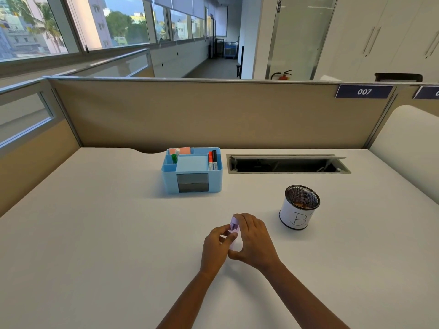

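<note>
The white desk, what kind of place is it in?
Probably an office cubicle: tan partition walls fence the desk, a plate reads 007, and a blue organizer holds markers.

Your left hand [217, 243] and right hand [254, 241] pinch a small lilac paper [234, 230] just above the desk [95, 233]. A mesh cup [299, 207] (marked "B") stands near your right; a blue organiser [192, 172] sits farther back.

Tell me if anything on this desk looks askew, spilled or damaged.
Nothing stands out. The blue organizer and mesh cup stand upright, markers in their slot, nothing spilled. The left hand and right hand hold a small purple item. Only the cable hatch lies open.
</note>
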### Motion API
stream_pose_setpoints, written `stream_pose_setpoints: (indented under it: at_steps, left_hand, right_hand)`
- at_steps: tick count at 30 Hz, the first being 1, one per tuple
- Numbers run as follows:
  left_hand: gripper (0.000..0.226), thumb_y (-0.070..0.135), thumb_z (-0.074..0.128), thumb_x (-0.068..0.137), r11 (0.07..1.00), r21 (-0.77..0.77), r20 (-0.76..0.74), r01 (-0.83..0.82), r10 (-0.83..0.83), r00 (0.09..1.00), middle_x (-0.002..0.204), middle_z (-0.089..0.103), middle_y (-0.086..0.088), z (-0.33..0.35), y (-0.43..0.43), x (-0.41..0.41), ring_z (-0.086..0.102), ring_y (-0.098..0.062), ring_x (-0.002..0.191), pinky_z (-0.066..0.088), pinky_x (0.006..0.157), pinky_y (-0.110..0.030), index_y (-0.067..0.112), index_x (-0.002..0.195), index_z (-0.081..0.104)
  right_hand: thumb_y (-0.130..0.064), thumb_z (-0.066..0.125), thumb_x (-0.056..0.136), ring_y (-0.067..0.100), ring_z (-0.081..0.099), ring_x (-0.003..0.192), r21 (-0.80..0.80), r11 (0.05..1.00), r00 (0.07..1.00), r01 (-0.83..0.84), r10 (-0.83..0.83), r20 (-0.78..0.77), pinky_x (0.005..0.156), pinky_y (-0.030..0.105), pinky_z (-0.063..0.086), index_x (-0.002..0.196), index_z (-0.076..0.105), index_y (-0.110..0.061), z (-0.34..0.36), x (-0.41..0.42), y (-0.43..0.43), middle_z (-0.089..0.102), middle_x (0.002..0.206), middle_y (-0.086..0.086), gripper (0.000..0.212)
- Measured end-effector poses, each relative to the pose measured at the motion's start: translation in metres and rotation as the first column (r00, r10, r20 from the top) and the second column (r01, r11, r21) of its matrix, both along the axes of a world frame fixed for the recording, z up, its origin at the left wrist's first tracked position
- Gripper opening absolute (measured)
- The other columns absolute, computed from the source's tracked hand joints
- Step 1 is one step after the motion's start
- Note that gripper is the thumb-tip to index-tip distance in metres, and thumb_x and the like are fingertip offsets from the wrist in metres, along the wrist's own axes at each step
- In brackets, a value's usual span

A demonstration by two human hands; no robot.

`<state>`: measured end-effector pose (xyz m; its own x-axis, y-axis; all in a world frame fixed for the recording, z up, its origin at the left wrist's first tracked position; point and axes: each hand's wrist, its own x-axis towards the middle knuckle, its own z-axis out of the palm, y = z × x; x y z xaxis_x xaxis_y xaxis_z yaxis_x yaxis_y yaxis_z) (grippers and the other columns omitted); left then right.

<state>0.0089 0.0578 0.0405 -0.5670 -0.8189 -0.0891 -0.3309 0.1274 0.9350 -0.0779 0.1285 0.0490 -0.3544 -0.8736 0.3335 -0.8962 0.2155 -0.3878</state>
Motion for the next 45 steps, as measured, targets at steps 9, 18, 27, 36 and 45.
stream_pose_setpoints:
  at_steps: [9,18,27,36,45]
  left_hand:
    - [0.023,0.014,0.047,0.092,0.956,0.292,-0.210,-0.038,0.103,0.972,0.102,0.064,-0.013,0.000,-0.003,-0.001,0.062,-0.023,0.082,0.054,0.066,-0.014,0.003,0.110,0.056]
    - [0.028,0.013,0.042,0.094,0.949,0.312,-0.161,-0.047,0.101,0.982,0.113,0.058,-0.013,0.008,-0.013,-0.005,0.058,-0.030,0.104,0.045,0.096,-0.036,0.001,0.119,0.049]
    - [0.056,0.038,0.041,0.093,0.762,-0.545,0.637,0.350,0.104,0.764,0.151,0.024,-0.015,-0.021,-0.046,0.017,0.019,-0.031,0.140,0.018,0.116,-0.040,0.011,0.139,0.024]
    - [0.082,0.037,-0.006,0.094,0.751,-0.576,0.633,0.323,0.160,0.758,0.096,0.075,-0.010,-0.018,-0.063,0.023,0.071,-0.026,0.089,0.059,0.068,-0.037,0.010,0.093,0.072]
    - [0.085,0.038,-0.009,0.093,0.771,-0.590,0.589,0.238,0.210,0.780,0.099,0.075,-0.005,-0.020,-0.085,0.014,0.070,-0.022,0.091,0.058,0.070,-0.036,0.011,0.095,0.071]
  right_hand:
    - [-0.021,0.063,0.084,0.022,0.051,0.114,0.050,0.993,0.863,0.104,-0.115,0.491,0.090,0.022,0.041,0.132,0.034,-0.010,0.006,0.008,-0.011,0.048,0.131,0.014,0.057]
    - [-0.024,0.054,0.089,0.023,0.056,0.105,0.083,0.985,0.907,0.154,-0.174,0.384,0.085,0.021,0.043,0.117,0.053,-0.009,0.009,0.007,-0.031,0.056,0.122,0.014,0.031]
    - [-0.023,0.058,0.087,0.026,0.054,0.106,0.091,0.988,0.947,0.124,-0.145,0.287,0.093,0.029,0.044,0.115,0.052,-0.005,0.045,-0.018,-0.091,0.058,0.121,0.015,0.033]
    - [-0.022,0.062,0.084,0.030,0.057,0.103,0.073,0.995,0.985,0.074,-0.084,0.149,0.082,0.029,0.048,0.113,0.052,-0.004,0.072,-0.033,-0.165,0.061,0.116,0.020,0.035]
    - [-0.014,0.060,0.085,0.032,0.054,0.112,0.067,0.995,0.990,0.074,-0.081,0.113,0.092,0.036,0.049,0.116,0.053,-0.003,0.065,-0.042,-0.204,0.059,0.123,0.020,0.034]
